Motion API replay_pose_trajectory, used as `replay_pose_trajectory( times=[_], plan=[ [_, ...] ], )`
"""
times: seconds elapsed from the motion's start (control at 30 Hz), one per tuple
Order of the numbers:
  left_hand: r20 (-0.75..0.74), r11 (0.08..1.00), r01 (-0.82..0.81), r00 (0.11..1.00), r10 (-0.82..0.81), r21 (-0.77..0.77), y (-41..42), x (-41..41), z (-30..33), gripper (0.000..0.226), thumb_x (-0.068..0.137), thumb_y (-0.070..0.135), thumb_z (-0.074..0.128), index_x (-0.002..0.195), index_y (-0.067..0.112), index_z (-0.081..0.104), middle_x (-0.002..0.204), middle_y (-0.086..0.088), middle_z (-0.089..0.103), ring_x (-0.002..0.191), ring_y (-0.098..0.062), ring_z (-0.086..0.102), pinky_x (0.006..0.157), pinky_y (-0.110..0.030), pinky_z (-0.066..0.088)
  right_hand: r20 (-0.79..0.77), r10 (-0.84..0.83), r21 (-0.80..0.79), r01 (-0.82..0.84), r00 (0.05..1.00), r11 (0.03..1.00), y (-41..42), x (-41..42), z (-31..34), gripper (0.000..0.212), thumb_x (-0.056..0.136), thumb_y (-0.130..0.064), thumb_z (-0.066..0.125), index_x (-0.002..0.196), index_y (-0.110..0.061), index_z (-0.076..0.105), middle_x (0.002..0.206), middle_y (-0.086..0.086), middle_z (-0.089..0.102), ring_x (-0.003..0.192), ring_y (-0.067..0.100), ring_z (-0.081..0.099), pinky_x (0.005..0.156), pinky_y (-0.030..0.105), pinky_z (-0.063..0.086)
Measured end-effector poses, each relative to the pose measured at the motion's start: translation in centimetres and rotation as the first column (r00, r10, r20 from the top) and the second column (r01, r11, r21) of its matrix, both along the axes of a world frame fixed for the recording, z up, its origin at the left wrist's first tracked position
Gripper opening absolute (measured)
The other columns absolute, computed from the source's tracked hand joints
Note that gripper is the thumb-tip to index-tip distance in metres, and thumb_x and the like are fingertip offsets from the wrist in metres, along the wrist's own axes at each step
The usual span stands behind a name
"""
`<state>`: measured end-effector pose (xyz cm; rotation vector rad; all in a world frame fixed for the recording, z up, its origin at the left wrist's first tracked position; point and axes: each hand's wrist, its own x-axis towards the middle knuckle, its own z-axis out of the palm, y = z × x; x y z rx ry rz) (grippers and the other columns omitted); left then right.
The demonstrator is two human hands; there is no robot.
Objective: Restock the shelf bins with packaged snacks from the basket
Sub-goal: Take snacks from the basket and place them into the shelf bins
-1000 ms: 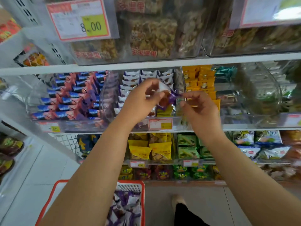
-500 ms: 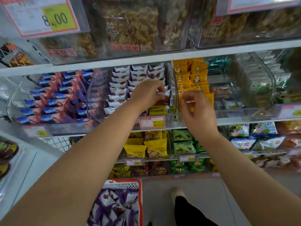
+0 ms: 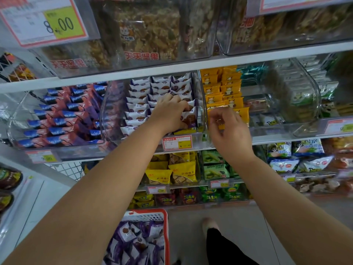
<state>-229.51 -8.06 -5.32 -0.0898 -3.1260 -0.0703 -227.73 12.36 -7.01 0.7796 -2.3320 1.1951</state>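
A: Centre of the frame: the left hand (image 3: 170, 113) reaches into the clear bin (image 3: 114, 111) on the middle shelf. Which item does it hold?

B: Its fingers curl over a white-and-purple snack packet (image 3: 190, 118) at the front right of that bin, among the rows of like packets (image 3: 139, 104). One second ago both hands held this packet in the air in front of the bin; half a second ago the left hand alone was carrying it in over the rows. Now the packet stands at the head of the right-hand row.

A: And the right hand (image 3: 229, 131), right of centre?

B: It holds nothing. Its fingers are loosely curled, the thumb and forefinger near each other, in front of the yellow packets (image 3: 227, 90) of the neighbouring bin. One second ago it pinched the purple end of the packet; half a second ago it had already let go and hovered beside the bin wall, where it remains.

A: Lower centre?

B: The red-rimmed basket (image 3: 166, 236) on the floor, filled with more purple-and-white packets (image 3: 133, 243). It shows more fully than one second ago, as the camera view has tilted.

A: Other fixed items?

B: A red price tag (image 3: 176, 142) on the shelf edge just below the left wrist; blue-and-pink packets (image 3: 63, 119) in the bin at left; a large tag reading 8.00 (image 3: 47, 22) at upper left.
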Motion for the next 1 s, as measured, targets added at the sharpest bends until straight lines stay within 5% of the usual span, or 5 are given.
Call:
replay_pose_trajectory(
  times=[0.17, 0.37, 0.5, 0.77, 1.0],
  plan=[
    [-0.064, 0.990, 0.030, 0.997, -0.039, -0.137, 0.5, -0.7, -0.1, 0.051, 0.082, 0.033, 0.073, 0.127, 0.019, 0.052, 0.131, -0.005, 0.054, 0.124, -0.028, 0.044, 0.103, -0.039, 0.034, 0.010, -0.004, 0.003, 0.004, 1.000, 1.000, -0.1, 0.1, -0.1, 0.021, 0.092, -0.015, 0.053, 0.108, -0.006, 0.063, 0.097, 0.005, 0.066, 0.088, 0.022, 0.061, 0.060, 0.035, 0.052],
    [-0.069, 0.992, 0.027, 0.997, -0.035, -0.123, 0.6, -1.1, -0.2, 0.049, 0.082, 0.031, 0.074, 0.125, 0.018, 0.052, 0.129, -0.006, 0.055, 0.121, -0.027, 0.045, 0.101, -0.038, 0.035, 0.031, 0.003, -0.005, -0.003, 1.000, 1.000, -0.1, 0.2, -0.1, 0.021, 0.092, -0.014, 0.054, 0.109, -0.007, 0.062, 0.098, 0.004, 0.066, 0.090, 0.016, 0.058, 0.064, 0.035, 0.052],
    [-0.055, 0.990, 0.040, 0.997, -0.047, -0.132, 0.5, -1.0, -0.3, 0.057, 0.079, 0.036, 0.076, 0.127, 0.017, 0.051, 0.130, -0.007, 0.054, 0.122, -0.028, 0.045, 0.101, -0.039, 0.035, 0.087, 0.028, -0.076, -0.022, 0.996, 0.997, 0.0, 0.5, 0.0, 0.019, 0.092, -0.008, 0.057, 0.111, -0.006, 0.062, 0.102, -0.005, 0.057, 0.095, 0.004, 0.049, 0.073, 0.034, 0.053],
    [0.009, 0.986, 0.031, 1.000, -0.030, -0.161, 0.5, -0.5, 0.3, 0.073, 0.073, 0.043, 0.081, 0.133, 0.016, 0.048, 0.135, -0.007, 0.050, 0.127, -0.028, 0.040, 0.104, -0.041, 0.033, -0.004, 0.140, -0.213, -0.138, 0.990, 0.967, -0.9, 3.9, -0.7, 0.014, 0.091, -0.008, 0.050, 0.101, -0.006, 0.060, 0.100, -0.013, 0.048, 0.092, 0.011, 0.050, 0.080, 0.023, 0.043],
    [0.008, 0.997, 0.007, 1.000, -0.007, -0.078, -0.3, 0.2, 1.3, 0.035, 0.087, 0.033, 0.070, 0.116, 0.015, 0.063, 0.120, -0.007, 0.059, 0.117, -0.028, 0.046, 0.089, -0.038, 0.038, 0.012, 0.172, -0.208, -0.165, 0.985, 0.964, -0.7, 5.3, -1.5, 0.016, 0.092, -0.011, 0.050, 0.105, -0.020, 0.054, 0.102, -0.018, 0.048, 0.096, 0.006, 0.049, 0.084, 0.017, 0.041]
  ],
)
